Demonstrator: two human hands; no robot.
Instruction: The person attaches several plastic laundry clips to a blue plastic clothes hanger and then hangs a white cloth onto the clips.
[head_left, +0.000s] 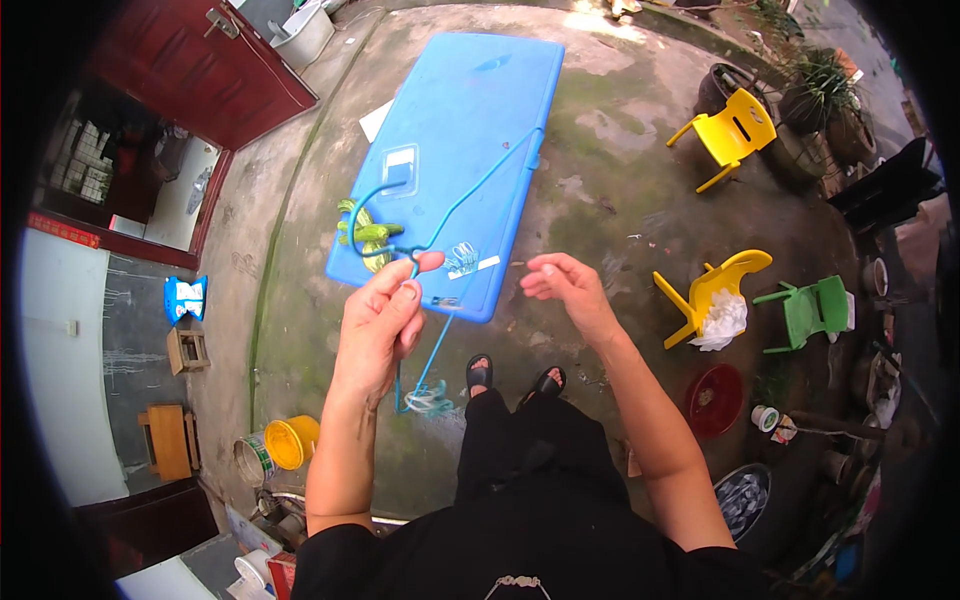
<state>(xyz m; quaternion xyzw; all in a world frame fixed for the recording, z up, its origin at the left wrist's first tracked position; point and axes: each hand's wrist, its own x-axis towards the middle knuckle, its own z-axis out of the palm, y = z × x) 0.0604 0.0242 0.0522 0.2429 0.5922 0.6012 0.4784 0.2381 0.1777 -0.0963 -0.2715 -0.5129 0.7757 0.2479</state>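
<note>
In front of me, my left hand (380, 320) pinches a blue clothes hanger (465, 200) near its neck, between thumb and fingers. The hook curves up over the blue table (470, 110), and one arm of the hanger slants to the upper right. Lower down, a thin blue part hangs beside my wrist, with a pale looped bundle (430, 400) at its bottom end. To the right, my right hand (572, 290) is in the air with its fingers stretched loosely, holding nothing. Several green-yellow striped gourds (368, 235) lie on the table's left edge, partly behind the hanger.
A looped wire bundle (462, 260) and a clear rectangular item (400, 170) lie on the table. To the right stand two yellow chairs (735, 130), a green chair (815, 312) and a red basin (714, 398). A yellow bucket (290, 443) and wooden stools (170, 442) are left.
</note>
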